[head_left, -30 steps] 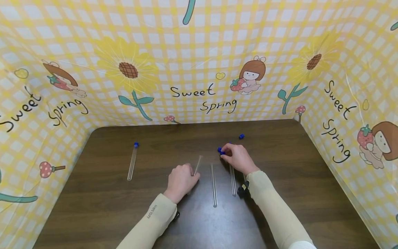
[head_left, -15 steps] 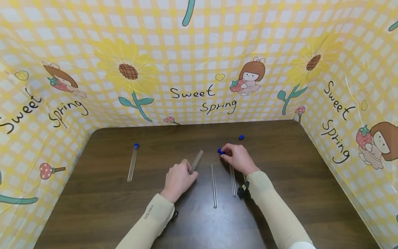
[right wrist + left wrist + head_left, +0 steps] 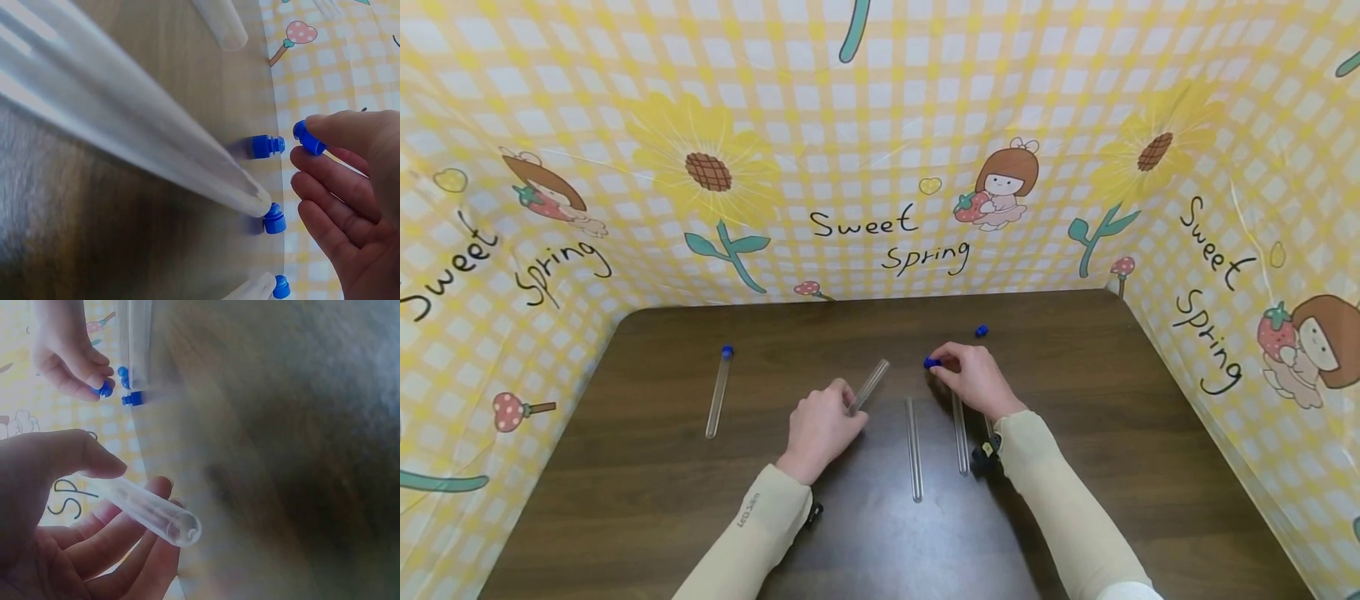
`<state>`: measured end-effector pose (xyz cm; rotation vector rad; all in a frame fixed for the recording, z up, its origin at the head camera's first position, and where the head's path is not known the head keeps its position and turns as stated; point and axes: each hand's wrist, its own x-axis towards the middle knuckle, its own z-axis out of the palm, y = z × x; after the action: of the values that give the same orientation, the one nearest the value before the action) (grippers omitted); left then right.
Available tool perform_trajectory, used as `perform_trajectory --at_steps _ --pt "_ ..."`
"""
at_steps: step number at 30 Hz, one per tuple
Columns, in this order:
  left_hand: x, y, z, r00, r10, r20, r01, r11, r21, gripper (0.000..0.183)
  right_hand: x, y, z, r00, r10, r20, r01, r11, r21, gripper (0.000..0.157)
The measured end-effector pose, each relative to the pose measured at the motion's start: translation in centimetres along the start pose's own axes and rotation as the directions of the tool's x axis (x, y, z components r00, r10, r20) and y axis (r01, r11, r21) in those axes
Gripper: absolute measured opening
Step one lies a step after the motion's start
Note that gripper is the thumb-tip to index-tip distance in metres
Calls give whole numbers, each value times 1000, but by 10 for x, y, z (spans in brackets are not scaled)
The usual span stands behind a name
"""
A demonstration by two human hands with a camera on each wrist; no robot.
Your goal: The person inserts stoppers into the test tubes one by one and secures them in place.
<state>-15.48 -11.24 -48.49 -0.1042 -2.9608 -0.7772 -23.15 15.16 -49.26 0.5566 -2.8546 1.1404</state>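
Observation:
My left hand (image 3: 822, 425) holds a clear test tube (image 3: 871, 385) between thumb and fingers, tilted, its far end pointing up and right. The left wrist view shows that tube's rounded end (image 3: 187, 528) past the fingertips. My right hand (image 3: 977, 379) pinches a blue cap (image 3: 309, 137) between thumb and index finger, the other fingers loosely bent. Beside it, in the right wrist view, another blue cap (image 3: 267, 147) lies on the table. Two uncapped tubes, one in the middle (image 3: 913, 450) and one near my right forearm (image 3: 961, 437), lie lengthwise on the table.
A tube with a blue cap (image 3: 718, 396) lies at the left of the brown table (image 3: 647, 500). One loose blue cap (image 3: 982, 331) sits toward the back. My right wrist partly covers a further tube (image 3: 989, 426). Yellow checked cloth (image 3: 850, 150) walls the back and sides.
My left hand has drawn left with its tube, and more of the tube now shows. My right hand has stayed nearly in place, the blue cap turning slightly in its fingers.

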Motion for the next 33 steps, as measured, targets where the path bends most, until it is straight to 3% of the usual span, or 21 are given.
perform_trajectory --at_steps 15,33 --pt "3 -5 -8 998 53 -30 -53 998 -17 16 4 -6 -1 999 -3 -48 7 996 84 20" --pt "3 -4 -12 998 54 -33 -55 998 -44 21 5 -13 3 996 -9 -87 23 988 155 18"
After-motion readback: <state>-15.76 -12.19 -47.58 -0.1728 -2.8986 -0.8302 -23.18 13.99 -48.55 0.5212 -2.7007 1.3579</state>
